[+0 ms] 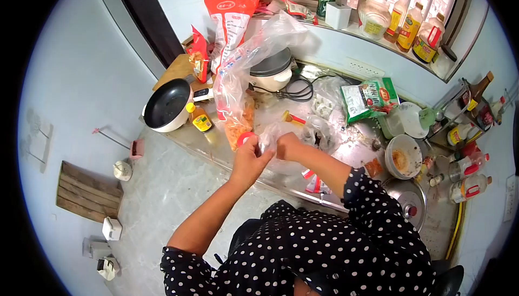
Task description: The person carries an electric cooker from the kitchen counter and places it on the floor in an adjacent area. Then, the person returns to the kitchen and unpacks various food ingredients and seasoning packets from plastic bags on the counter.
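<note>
A bunched clear plastic bag is stretched between my two hands over the counter's front edge. My left hand is closed on one side of it, and a round red piece shows at the fingertips, too small to name. Fingers curled, my right hand grips the other side of the bag; its fingertips are partly hidden. Just beyond my left hand lie orange pieces in clear plastic. A tall transparent bag with red print rises behind them. To the left lies a yellow-capped bottle.
A black frying pan sits at the counter's left end. Behind are a lidded white pot with a black cable and a green-white packet. On the right stand a stained bowl and a metal lid. Bottles line the windowsill.
</note>
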The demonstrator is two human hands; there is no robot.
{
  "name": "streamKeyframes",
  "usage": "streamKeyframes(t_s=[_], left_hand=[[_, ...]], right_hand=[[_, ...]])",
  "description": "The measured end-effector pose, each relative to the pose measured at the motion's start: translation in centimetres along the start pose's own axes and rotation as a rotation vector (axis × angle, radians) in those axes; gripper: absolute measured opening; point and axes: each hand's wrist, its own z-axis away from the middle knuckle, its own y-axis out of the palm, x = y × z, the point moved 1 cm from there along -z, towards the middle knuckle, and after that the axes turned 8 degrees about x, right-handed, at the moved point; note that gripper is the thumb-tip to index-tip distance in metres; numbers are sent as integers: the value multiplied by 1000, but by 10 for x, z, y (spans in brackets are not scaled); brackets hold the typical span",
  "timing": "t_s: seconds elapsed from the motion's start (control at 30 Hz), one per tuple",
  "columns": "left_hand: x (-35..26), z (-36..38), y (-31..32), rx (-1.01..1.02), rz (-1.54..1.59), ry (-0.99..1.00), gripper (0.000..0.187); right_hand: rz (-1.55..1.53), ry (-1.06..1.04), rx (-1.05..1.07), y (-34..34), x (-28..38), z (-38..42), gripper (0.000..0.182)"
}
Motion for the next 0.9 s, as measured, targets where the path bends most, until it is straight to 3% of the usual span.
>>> streamKeyframes(t_s=[0.03, 0.07, 0.1, 0.17, 0.23, 0.3, 0.43, 0.5, 0.6, 0.67, 0.77, 0.8, 0.83, 0.9], left_hand=[[3, 0, 2, 10, 96, 68, 13], [-1, 1, 1, 63, 150, 9, 9], [-11, 3, 0, 65, 148, 8, 9], [-27, 6, 1, 10, 449, -26, 11], [-21, 8, -2, 30, 441, -27, 10], [-25, 11, -1, 54, 438, -31, 9], [-28, 11, -2, 158, 432, -112, 10], [-20, 11, -1, 204, 435, -144, 11], [-5, 15, 6, 306, 382, -139, 12], [1, 18, 16, 323, 381, -159, 13], [2, 22, 26, 409, 392, -153, 21], [-7, 25, 26, 388, 406, -115, 24], [-12, 27, 27, 372, 421, -77, 27], [-8, 21, 21, 369, 383, -68, 32]], right_hand=[[-37, 107, 124, 16, -9, -10, 32], [-73, 215, 248, 24, -15, -15, 31], [-76, 216, 246, 23, -16, -15, 31], [-168, 153, 224, 25, -21, -13, 32], [-175, 78, 258, 28, -31, -19, 32], [-340, -178, 286, 23, -34, -20, 34], [-336, -253, 284, -18, -10, -2, 32], [-17, 326, 456, -46, 4, 15, 29], [37, 202, 356, -45, -10, 27, 27], [30, 280, 211, -45, -11, 31, 30], [10, 252, 275, -12, -29, 30, 31], [-88, -43, 234, 60, -103, 5, 32], [-94, -37, 234, 65, -103, 8, 32], [-534, 144, 205, 61, -95, 17, 35]])
